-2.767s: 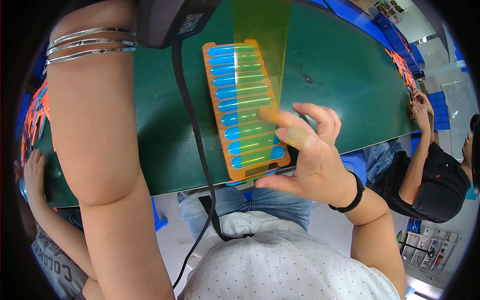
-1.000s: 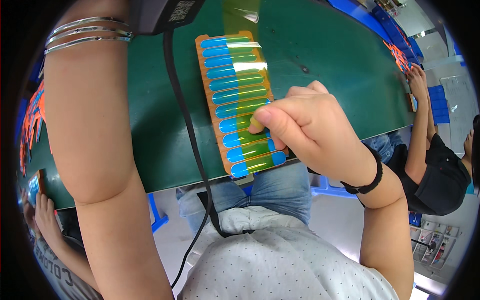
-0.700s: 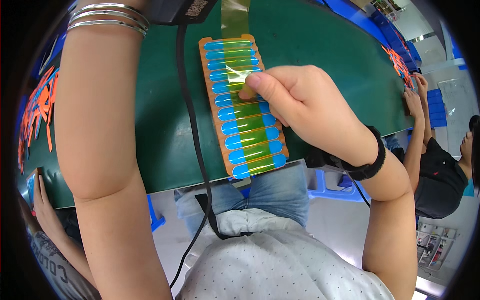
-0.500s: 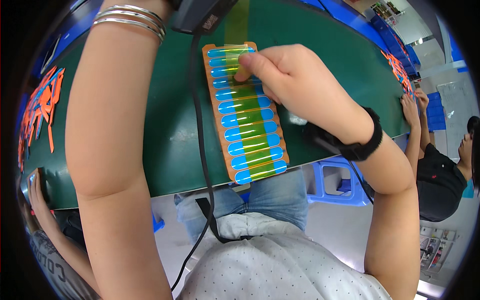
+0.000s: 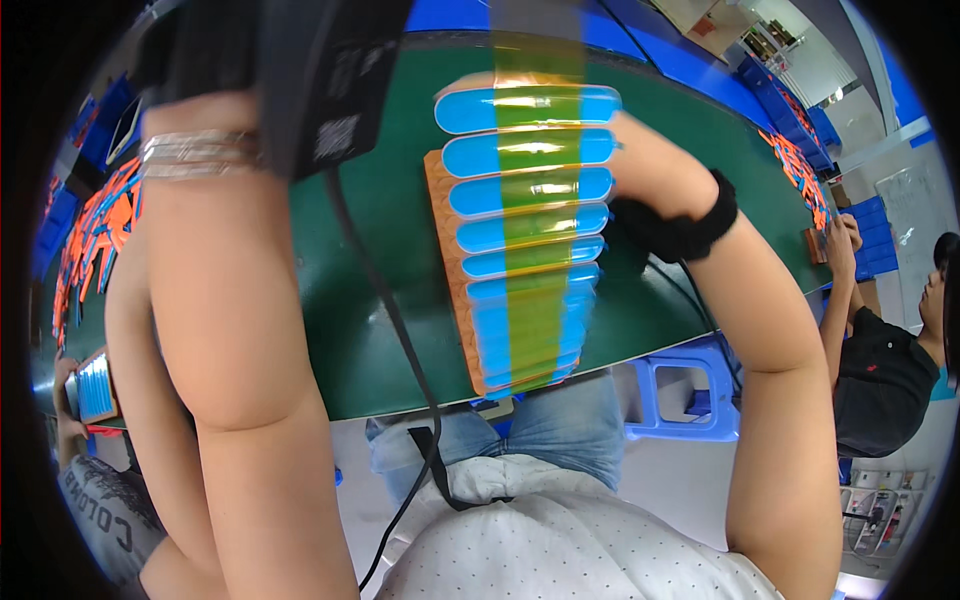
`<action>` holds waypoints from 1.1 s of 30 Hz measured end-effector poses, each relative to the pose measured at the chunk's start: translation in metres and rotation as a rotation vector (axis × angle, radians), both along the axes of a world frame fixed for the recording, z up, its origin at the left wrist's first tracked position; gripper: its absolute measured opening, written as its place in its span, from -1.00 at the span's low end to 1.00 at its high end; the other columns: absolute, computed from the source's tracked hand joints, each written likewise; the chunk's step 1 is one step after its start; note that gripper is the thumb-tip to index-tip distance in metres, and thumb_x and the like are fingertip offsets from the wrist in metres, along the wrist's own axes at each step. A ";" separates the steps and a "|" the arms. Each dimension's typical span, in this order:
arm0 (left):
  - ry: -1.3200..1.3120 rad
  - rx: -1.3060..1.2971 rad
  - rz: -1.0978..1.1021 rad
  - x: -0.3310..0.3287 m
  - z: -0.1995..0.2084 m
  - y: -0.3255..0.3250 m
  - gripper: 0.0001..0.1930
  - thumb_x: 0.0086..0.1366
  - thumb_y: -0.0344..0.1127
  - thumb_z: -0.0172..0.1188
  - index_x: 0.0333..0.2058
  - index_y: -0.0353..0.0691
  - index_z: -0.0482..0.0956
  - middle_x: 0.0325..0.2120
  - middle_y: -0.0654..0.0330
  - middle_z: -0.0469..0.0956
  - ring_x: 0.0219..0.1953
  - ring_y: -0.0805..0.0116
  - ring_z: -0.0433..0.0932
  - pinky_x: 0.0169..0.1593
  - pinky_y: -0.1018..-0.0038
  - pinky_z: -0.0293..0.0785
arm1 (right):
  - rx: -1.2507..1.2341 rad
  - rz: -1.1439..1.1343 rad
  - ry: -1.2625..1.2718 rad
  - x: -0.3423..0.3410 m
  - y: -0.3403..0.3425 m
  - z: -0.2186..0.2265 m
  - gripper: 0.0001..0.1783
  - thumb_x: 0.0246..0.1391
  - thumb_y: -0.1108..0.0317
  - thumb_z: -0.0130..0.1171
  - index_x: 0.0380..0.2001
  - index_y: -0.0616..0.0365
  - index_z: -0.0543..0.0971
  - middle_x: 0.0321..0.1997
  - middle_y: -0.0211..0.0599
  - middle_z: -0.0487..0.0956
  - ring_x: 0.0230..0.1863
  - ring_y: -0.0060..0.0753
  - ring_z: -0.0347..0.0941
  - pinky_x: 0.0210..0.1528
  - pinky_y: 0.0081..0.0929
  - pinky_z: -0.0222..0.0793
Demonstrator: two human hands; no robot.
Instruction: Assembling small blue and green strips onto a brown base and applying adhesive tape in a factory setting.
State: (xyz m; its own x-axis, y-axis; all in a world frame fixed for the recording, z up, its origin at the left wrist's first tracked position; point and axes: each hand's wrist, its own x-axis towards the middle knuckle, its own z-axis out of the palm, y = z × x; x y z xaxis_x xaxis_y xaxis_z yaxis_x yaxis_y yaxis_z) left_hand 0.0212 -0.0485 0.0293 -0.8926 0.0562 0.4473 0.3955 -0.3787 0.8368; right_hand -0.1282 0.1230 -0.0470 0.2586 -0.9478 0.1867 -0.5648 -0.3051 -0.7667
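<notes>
From my remote station I view, through the head camera, a row of round-ended blue strips [image 5: 475, 237] joined crosswise by a band of translucent yellow-green tape [image 5: 535, 235] at the middle of the scene. The upper strips stand raised above the orange-brown tray [image 5: 453, 275], whose left edge is exposed; the nearer strips crowd together, blurred, over its near end at the table edge. The person's right hand [image 5: 642, 160], with a black band [image 5: 712, 220] at its wrist, lies partly behind the right ends of the topmost strips. Its fingers are mostly covered, so I cannot tell how far they are closed or whether they grip the strips. The left forearm [image 5: 245, 310] rises along the left side, ringed by silver bracelets [image 5: 200, 155]; a black device [image 5: 335, 95] stands beside the wrist (the left hand itself is out of my sight, and its grip I cannot tell). A black cable [image 5: 385, 290] runs down from this device across the green tabletop [image 5: 365, 365]. A heap of orange and blue strips [image 5: 105, 225] lies at left, near a co-worker's blue-striped tray [image 5: 97, 388]; a blue stool [image 5: 690, 400] stands at lower right.
</notes>
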 end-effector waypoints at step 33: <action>-0.404 0.446 0.447 0.031 -0.080 0.147 -0.41 0.28 0.06 -0.04 0.17 -0.19 0.37 0.04 0.13 0.46 -0.02 0.20 0.40 0.12 0.17 0.22 | 0.191 -0.194 -0.548 0.067 0.184 -0.041 -0.82 -0.01 0.43 0.32 -0.30 0.23 0.61 -0.35 -0.35 0.63 -0.35 -0.62 0.51 -0.24 -0.58 0.42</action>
State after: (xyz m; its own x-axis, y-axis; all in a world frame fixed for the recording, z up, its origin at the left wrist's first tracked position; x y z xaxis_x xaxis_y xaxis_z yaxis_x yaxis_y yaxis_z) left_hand 0.0524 0.0985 -0.0505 -0.8875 -0.4602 -0.0248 0.2856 -0.5914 0.7541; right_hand -0.0612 0.3071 -0.0882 -0.0075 -0.9978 0.0663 -0.1042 -0.0652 -0.9924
